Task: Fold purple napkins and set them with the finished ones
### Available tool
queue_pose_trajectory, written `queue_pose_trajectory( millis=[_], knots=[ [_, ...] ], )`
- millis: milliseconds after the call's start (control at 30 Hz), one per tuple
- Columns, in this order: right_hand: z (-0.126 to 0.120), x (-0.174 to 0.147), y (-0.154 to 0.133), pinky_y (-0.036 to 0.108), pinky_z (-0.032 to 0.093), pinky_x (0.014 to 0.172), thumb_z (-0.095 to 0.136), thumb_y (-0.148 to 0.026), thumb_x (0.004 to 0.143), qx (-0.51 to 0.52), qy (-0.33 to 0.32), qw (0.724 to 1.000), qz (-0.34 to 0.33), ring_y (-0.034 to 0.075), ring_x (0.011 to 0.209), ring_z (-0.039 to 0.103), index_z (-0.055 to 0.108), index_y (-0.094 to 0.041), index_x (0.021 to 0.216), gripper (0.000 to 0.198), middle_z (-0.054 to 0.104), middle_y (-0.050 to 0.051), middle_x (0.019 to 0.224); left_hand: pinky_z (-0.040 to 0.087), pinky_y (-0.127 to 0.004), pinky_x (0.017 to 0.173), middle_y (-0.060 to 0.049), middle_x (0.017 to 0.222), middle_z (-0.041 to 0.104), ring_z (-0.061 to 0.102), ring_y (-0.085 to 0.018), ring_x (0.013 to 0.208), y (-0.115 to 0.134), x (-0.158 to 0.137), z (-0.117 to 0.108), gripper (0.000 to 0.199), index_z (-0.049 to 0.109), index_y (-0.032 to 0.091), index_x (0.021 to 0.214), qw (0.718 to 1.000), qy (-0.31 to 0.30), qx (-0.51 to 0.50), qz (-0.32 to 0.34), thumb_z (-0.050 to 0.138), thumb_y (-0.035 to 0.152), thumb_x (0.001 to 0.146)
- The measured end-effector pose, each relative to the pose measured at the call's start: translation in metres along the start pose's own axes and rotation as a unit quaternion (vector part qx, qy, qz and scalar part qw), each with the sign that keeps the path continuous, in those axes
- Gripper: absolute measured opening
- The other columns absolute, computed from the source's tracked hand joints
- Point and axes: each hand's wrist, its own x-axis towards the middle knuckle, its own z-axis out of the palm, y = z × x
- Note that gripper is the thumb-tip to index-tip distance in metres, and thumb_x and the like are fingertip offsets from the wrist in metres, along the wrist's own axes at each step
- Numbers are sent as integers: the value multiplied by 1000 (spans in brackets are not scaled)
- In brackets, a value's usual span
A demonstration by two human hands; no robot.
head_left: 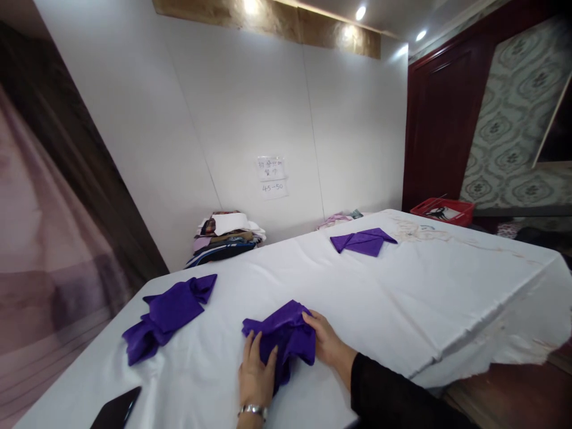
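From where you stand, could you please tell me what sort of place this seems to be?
Possibly an indoor fabric or clothing workroom: purple fabric pieces on a large white-draped table, a multicoloured textile pile beyond it, and white handwritten paper signs on the smooth white wall.

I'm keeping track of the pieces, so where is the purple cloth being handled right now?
In the head view, the purple cloth is at lower centre over the white tablecloth, between the left hand and the right hand.
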Motion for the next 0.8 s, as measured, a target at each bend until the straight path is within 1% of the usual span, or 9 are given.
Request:
queue_pose_trajectory(
  millis=[67, 133, 267, 400, 567, 633, 700, 767, 800],
  knots=[
    [-2, 0, 0, 36, 45, 75, 68, -40, 71, 5, -8, 1000, 8, 22, 78, 63, 61, -15, 91, 33, 67, 6, 82, 40, -42, 93, -9, 132, 45, 50, -23, 112, 0, -4, -8, 42, 51, 21, 116, 997, 1, 74, -24, 49, 39, 79],
    [-4, 1, -2, 37, 45, 75, 66, -42, 72, 6, -12, 1000, 22, 22, 79, 63, 60, -16, 99, 38, 68, 7, 86, 37, -42, 94, -7, 124, 53, 49, -24, 112, 2, -4, -18, 37, 55, 21, 110, 990, -28, 136, -26, 49, 39, 79],
    [-8, 1, -9, 37, 46, 75, 59, -46, 77, -17, 3, 999, 47, 22, 80, 63, 57, -18, 108, 41, 68, 7, 90, 39, -36, 83, -6, 99, 62, 54, -22, 97, 5, 4, -35, 25, 62, 21, 92, 976, -102, 190, 4, 47, 36, 81],
    [-13, -5, -17, 38, 46, 76, 58, -45, 78, -79, 12, 997, 11, 22, 81, 63, 58, -18, 107, 40, 68, 6, 91, 40, -32, 74, -3, 78, 60, 55, -19, 80, 3, 10, -41, 16, 58, 21, 72, 980, -114, 161, 23, 45, 27, 80],
    [-34, -5, -20, 39, 45, 77, 65, -37, 71, -193, 43, 979, -48, 23, 79, 61, 61, -18, 105, 39, 67, 5, 90, 43, -34, 74, -3, 73, 57, 55, -19, 75, 0, 5, -39, 18, 50, 23, 65, 997, -31, 42, 52, 44, 31, 80],
    [-40, -3, -17, 39, 45, 79, 66, -38, 68, -245, 94, 962, -75, 23, 82, 61, 59, -19, 109, 46, 66, 6, 94, 44, -35, 79, -4, 79, 58, 56, -20, 80, -1, 4, -37, 17, 48, 24, 64, 998, 9, -13, 62, 44, 33, 78],
    [-43, -3, -14, 40, 44, 82, 64, -41, 69, -321, 150, 928, -115, 24, 90, 58, 56, -21, 114, 50, 62, 7, 105, 44, -36, 83, -5, 85, 60, 56, -20, 86, -2, 3, -36, 16, 48, 24, 64, 996, 38, -50, 56, 45, 33, 76],
    [-41, -8, -10, 41, 41, 89, 60, -43, 73, -418, 148, 882, -163, 25, 103, 53, 54, -23, 118, 50, 56, 8, 119, 44, -37, 85, -5, 87, 60, 57, -20, 88, -5, 3, -34, 16, 48, 24, 63, 996, 46, -65, 41, 47, 34, 75],
    [-39, -11, -7, 42, 38, 93, 59, -43, 74, -469, 113, 857, -180, 25, 109, 50, 54, -24, 119, 50, 53, 8, 124, 44, -37, 85, -5, 88, 60, 57, -20, 88, -6, 3, -33, 16, 49, 24, 63, 996, 41, -68, 37, 47, 34, 75]
  ],
)
